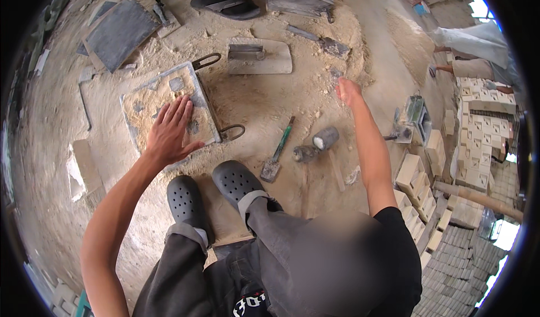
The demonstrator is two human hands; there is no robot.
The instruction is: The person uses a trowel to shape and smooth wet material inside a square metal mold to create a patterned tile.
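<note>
My left hand [171,127] lies with spread fingers on the beige sandy material [154,100] that fills a square metal mould [204,106]. Dark patches show through the fill, and two loop handles [233,131] stick out from the mould's right side. Farther right, my right hand [349,91] is closed low over the ground. Just beyond its fingers is a small grey blade-like piece [336,72]; whether the hand grips it is hidden. A small trowel [332,46] lies on the sand beyond. A flat plastering trowel [260,64] rests between my hands, past the mould.
A green-handled scraper [277,154] and two mallets [325,139] lie before my feet. Dark square plates [121,33] are at far left. A metal box form [416,117] and stacked cream blocks [478,143] stand right. Another person's sandalled foot [230,7] is ahead; someone bends at far right.
</note>
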